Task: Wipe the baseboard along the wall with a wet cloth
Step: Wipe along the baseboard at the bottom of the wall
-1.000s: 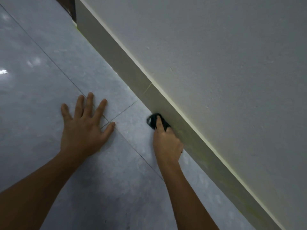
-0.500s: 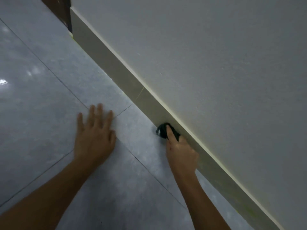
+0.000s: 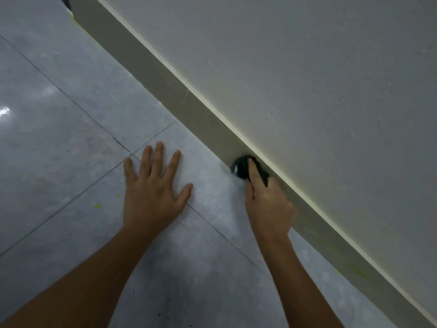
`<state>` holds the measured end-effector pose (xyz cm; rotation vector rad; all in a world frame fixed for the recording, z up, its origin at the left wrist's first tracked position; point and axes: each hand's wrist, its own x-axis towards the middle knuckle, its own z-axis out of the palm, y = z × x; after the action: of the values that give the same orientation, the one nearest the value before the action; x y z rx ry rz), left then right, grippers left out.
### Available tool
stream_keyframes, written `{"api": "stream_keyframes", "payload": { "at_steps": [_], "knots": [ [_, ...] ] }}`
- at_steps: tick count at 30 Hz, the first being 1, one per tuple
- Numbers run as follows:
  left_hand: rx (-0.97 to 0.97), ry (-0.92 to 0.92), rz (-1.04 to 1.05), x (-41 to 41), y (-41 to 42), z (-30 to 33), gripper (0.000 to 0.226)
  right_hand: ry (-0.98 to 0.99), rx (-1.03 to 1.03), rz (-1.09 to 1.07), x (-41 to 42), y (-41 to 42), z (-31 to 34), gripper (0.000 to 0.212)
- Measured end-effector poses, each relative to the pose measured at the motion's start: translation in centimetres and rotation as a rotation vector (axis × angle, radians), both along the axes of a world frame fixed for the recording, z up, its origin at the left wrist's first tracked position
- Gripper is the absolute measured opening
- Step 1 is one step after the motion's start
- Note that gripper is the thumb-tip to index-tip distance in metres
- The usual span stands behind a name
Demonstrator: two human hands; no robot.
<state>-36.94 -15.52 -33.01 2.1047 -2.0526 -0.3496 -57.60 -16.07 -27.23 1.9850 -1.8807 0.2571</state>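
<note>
On glossy grey floor tiles (image 3: 59,143) crossed by thin grout lines, the left hand (image 3: 153,192) lies flat at 9 o'clock, fingers spread, holding nothing. At centre, the right hand (image 3: 267,204) grips a bunched dark cloth (image 3: 241,168), pressed against the smooth beige baseboard (image 3: 165,76), which runs from 11 to 5 o'clock below the textured wall (image 3: 307,79).

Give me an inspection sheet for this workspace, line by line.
Surface: grey tiled floor, glossy, with small yellow specks.
Job's things: dark cloth pressed against the baseboard; yellowish smears low on the baseboard near the right.
Clutter: nothing seen.
Grippers: right hand closed on the cloth; left hand flat on the floor, fingers spread.
Cables: nothing seen.
Surroundings: pale textured wall above the baseboard; a dark opening at the top left corner.
</note>
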Motion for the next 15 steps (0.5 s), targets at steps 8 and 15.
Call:
{"api": "stream_keyframes", "payload": {
  "at_steps": [8, 15],
  "knots": [
    [0.029, -0.021, -0.014, 0.0, 0.4, 0.2, 0.077, -0.013, 0.201, -0.091, 0.9, 0.8, -2.3, 0.061],
    [0.019, 0.003, -0.018, 0.2, 0.2, 0.3, 0.078, 0.004, -0.012, -0.045, -0.5, 0.8, -0.1, 0.047]
  ]
}}
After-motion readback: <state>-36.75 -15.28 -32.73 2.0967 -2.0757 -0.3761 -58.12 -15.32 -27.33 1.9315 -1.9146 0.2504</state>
